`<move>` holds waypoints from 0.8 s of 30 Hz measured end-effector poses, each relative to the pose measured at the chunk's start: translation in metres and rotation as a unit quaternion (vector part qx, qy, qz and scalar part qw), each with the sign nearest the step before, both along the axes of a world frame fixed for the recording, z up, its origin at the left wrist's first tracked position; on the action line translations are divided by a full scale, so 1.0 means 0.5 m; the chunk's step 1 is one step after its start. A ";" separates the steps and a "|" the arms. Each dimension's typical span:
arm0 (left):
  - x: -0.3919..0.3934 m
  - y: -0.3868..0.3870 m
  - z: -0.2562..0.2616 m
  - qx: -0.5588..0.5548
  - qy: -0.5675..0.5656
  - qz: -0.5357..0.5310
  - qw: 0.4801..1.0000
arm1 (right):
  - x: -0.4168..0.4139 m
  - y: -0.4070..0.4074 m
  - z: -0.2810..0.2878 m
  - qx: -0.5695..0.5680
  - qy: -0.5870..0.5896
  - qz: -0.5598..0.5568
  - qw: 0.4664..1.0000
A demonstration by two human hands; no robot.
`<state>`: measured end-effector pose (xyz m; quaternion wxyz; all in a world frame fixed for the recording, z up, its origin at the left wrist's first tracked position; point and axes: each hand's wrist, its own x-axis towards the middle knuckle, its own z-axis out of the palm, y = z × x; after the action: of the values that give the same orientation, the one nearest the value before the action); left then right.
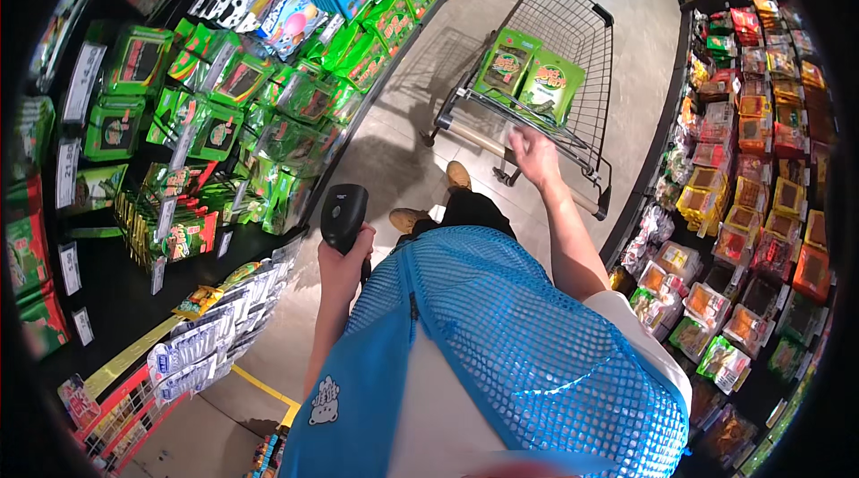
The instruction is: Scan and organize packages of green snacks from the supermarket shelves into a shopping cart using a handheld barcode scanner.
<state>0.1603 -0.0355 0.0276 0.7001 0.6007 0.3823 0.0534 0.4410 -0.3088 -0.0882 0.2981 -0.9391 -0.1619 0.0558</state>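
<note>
A black handheld barcode scanner (343,218) is in the grasp of my left hand (343,255), its rounded head tilted up and forward. My right hand (535,157) is over the beige push handle (478,137) of a wire shopping cart (578,35). The fingers are curled and slightly blurred; I cannot tell whether they grip the bar. Inside the cart, at the end near me, two large green snack bags lean side by side: the left bag (507,65) has a dark window, the right bag (551,90) a lighter front.
On the left, a shelf rack (221,132) holds hanging green snack packs and price tags. Another rack of packaged snacks (738,183) lines the right. White-and-blue packets (194,354) hang at the lower left, above a red-edged wire display (124,421). Grey floor (634,75) runs between the racks.
</note>
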 end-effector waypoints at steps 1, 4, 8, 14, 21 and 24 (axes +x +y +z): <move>0.014 -0.008 -0.001 -0.001 0.007 -0.008 1.000 | 0.006 -0.016 -0.004 -0.068 0.155 0.023 0.985; 0.067 -0.028 0.011 0.013 0.040 -0.021 0.999 | -0.009 -0.037 -0.026 -0.141 0.198 0.011 0.970; 0.129 -0.053 0.008 0.023 0.071 -0.019 0.997 | -0.001 -0.054 -0.026 0.017 0.205 0.011 0.979; 0.147 -0.101 0.015 0.073 0.123 0.031 0.989 | 0.262 -0.107 -0.029 0.220 0.161 -0.134 0.953; 0.193 -0.158 -0.024 0.191 0.075 0.000 0.979 | 0.472 -0.415 -0.491 0.132 0.284 -0.188 0.931; 0.169 -0.173 -0.008 0.158 0.007 0.043 0.987 | 0.530 -0.443 -0.575 -0.048 0.304 -0.176 0.935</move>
<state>0.2451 -0.1222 0.0237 0.5911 0.6869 0.3995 0.1387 0.7062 -0.5306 -0.3757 0.2927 -0.9039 0.1074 0.2929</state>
